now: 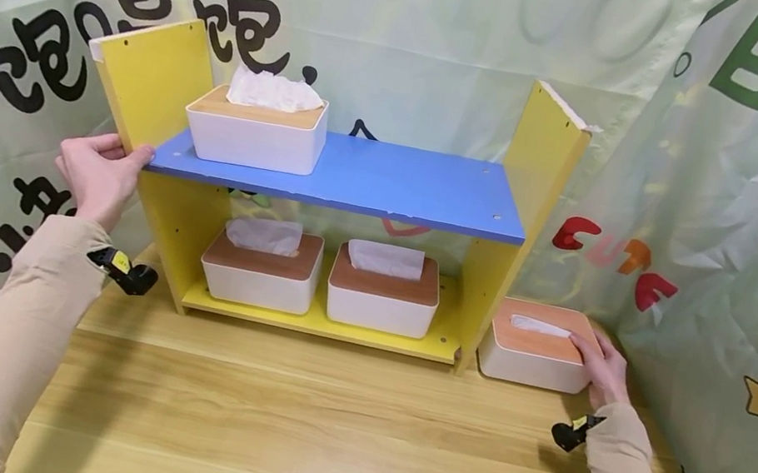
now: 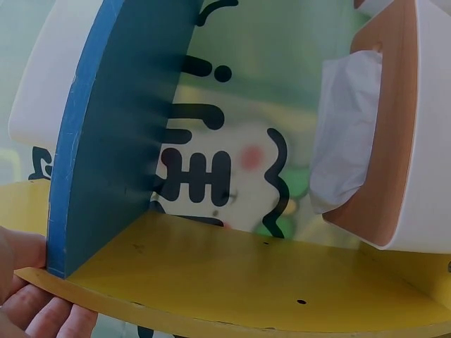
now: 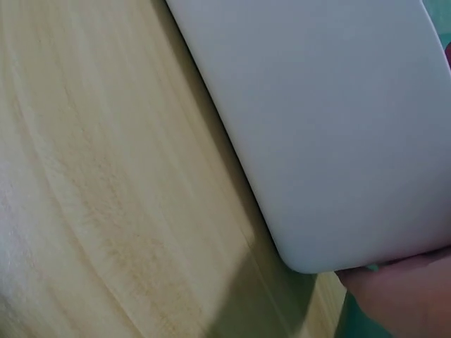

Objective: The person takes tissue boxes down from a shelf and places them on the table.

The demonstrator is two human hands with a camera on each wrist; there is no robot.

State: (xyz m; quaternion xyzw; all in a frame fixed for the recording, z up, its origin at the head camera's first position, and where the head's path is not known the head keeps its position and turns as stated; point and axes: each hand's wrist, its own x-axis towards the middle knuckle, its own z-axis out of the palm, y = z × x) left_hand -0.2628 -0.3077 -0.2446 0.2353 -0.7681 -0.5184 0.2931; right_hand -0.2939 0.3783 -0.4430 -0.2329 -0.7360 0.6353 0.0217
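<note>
My left hand (image 1: 102, 175) grips the left side panel of a yellow and blue shelf (image 1: 352, 173), its thumb at the blue board's front corner and its fingers round the panel's outer side. At the right, my right hand (image 1: 603, 367) holds the right end of a white tissue box (image 1: 534, 370) with a wooden lid, which stands on the table beside the shelf. In the right wrist view the white wall of this tissue box (image 3: 331, 127) fills much of the frame. A tissue box (image 1: 254, 143) sits on the blue board's left part.
On the yellow bottom board stand two more tissue boxes, a left one (image 1: 257, 283) and a right one (image 1: 380, 309), tissues sticking out. The wooden table (image 1: 346, 425) extends in front. A printed cloth (image 1: 745, 276) hangs behind and at both sides.
</note>
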